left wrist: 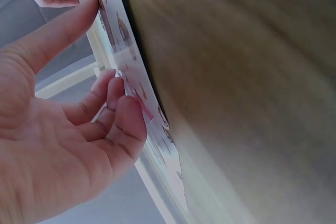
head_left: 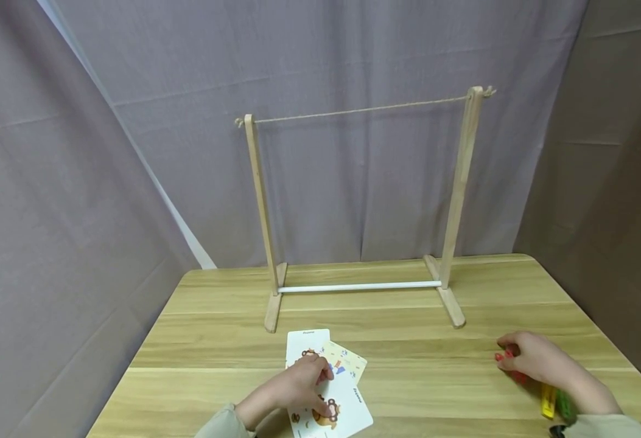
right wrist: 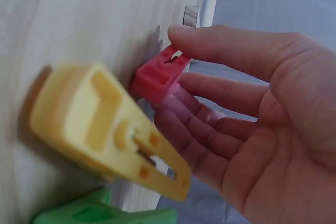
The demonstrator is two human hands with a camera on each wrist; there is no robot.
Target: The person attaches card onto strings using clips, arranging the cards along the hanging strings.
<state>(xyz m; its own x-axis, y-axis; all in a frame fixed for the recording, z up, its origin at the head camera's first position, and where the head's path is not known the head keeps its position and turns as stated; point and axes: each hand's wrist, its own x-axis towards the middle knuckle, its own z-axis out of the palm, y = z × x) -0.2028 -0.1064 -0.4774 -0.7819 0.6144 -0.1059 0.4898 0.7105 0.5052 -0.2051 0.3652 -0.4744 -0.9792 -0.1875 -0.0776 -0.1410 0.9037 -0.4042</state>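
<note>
My left hand (head_left: pixel 298 386) rests over a small pile of printed cards, fingertips and thumb touching them. One white card with a monkey picture (head_left: pixel 309 340) lies farther back; a second white card (head_left: pixel 357 418) lies nearer, at an angle. Between them a pale yellow card (head_left: pixel 355 364) sticks out to the right. In the left wrist view the fingers bend loosely against the cards, thumb apart. On the right, my right hand (head_left: pixel 545 363) pinches a red clothespin (right wrist: pixel 157 77) between thumb and fingers, close to the tabletop. Beside it are a yellow clothespin (right wrist: pixel 100 124) and a green clothespin (right wrist: pixel 105 213).
A wooden frame stands at the back of the table (head_left: pixel 216 340); its right post (head_left: pixel 459 182) and left post (head_left: pixel 261 201) carry a taut string (head_left: pixel 364 110). A white bar (head_left: pixel 358 286) joins them low down. Grey curtains (head_left: pixel 353 182) hang behind and at the sides.
</note>
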